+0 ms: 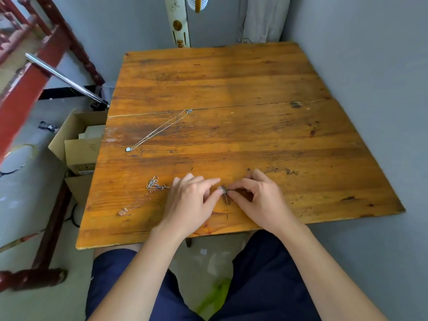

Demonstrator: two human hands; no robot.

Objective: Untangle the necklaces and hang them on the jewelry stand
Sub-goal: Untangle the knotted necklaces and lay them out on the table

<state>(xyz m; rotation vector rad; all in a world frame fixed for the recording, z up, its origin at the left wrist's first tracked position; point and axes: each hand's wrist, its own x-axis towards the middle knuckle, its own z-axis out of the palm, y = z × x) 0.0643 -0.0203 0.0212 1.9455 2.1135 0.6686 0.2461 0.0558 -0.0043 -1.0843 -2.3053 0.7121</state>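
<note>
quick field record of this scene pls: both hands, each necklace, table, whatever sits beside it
left hand: low over the table, thumb and forefinger pinching a small silver tangle
right hand: pinching the same tangle from the other side
silver necklace: laid out straight, apart from both hands, round pendant toward the left edge
rose chain: left of the left hand, far end bunched with silver links
table: wooden, scuffed
cardboard box: on the floor, left of the table
jewelry stand: not identifiable
</note>
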